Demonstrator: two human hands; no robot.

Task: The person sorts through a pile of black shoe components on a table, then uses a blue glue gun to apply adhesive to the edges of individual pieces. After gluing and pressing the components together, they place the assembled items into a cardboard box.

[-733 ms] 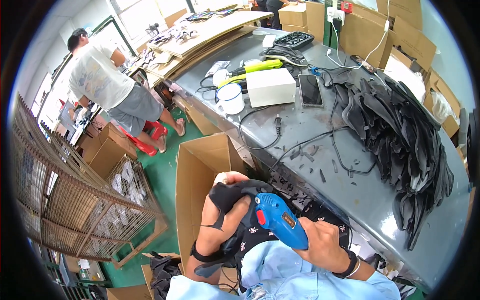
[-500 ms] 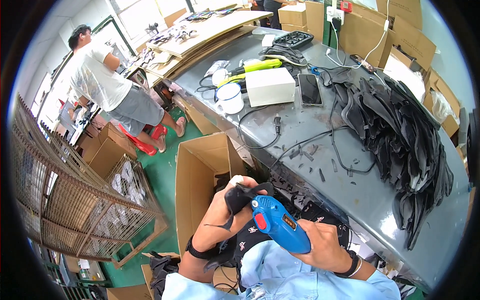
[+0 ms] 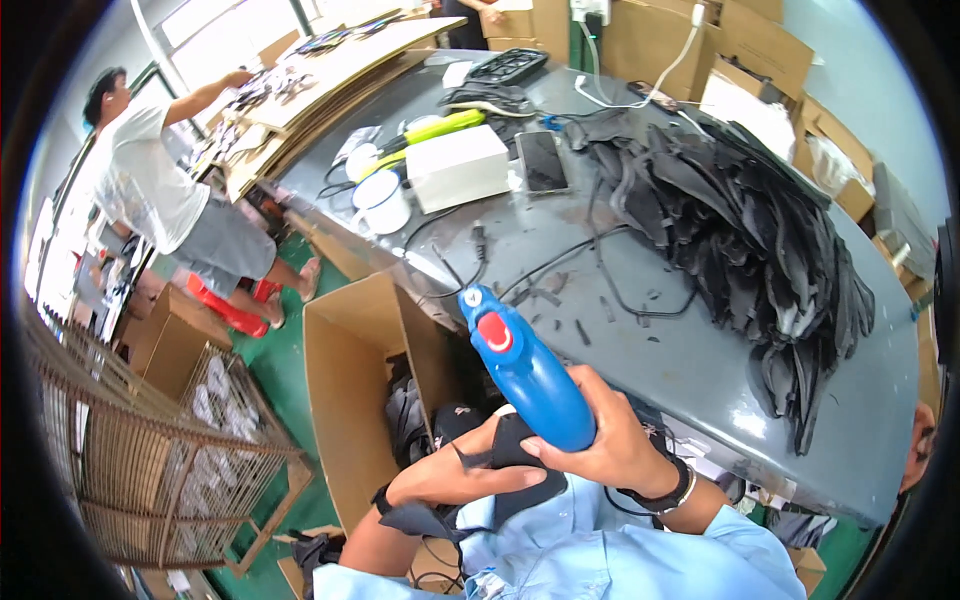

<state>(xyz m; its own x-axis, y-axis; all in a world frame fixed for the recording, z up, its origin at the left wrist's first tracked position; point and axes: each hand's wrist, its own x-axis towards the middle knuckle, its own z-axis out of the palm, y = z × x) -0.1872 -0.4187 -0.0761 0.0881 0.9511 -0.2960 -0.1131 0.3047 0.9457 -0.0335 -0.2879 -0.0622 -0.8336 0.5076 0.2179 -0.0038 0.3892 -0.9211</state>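
Note:
My right hand (image 3: 612,440) is wrapped round a blue handheld power tool (image 3: 540,385) with a red button, its body pointing up and away over the table's near edge. My left hand (image 3: 445,475) lies low in front of my lap, gripping a limp black fabric-like piece (image 3: 509,438). Part of that piece hangs below the fingers, and a thin strip sticks out by the wrist. The hands are close together, with the right thumb beside the black piece. On the grey table (image 3: 660,370), a large heap of similar black pieces (image 3: 740,220) lies to the right.
Left of my hands stands an open cardboard box (image 3: 345,360) holding dark pieces. A white mug (image 3: 381,203), white box (image 3: 458,168), phone (image 3: 543,162) and black cables lie on the table among dark scraps. A wire cage (image 3: 150,450) and another person (image 3: 160,190) are at left.
My right hand has swung the tool up and away from the black piece. My left hand has dropped lower, turning the piece. The other person has stretched an arm over the far table.

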